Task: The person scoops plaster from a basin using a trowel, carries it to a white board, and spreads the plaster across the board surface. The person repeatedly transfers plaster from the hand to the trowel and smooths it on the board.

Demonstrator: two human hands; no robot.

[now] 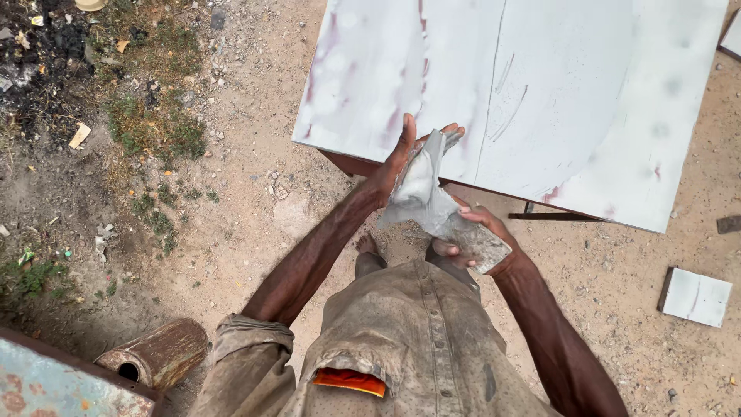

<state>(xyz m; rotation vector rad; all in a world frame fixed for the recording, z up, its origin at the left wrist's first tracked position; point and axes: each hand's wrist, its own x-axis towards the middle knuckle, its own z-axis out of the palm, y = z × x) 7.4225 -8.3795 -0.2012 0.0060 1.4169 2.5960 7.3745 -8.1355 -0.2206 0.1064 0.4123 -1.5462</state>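
Sandpaper, grey, dusty and crumpled, is gripped by left hand and right hand.

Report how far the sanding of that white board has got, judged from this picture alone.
Done: the white board carries a pale coat over most of its face, though reddish patches and thin scratch lines show through. In hand: the left hand and right hand both hold a crumpled grey sheet, off the board. Left: the streaky areas near the board's left edge and the small white panel on the ground.
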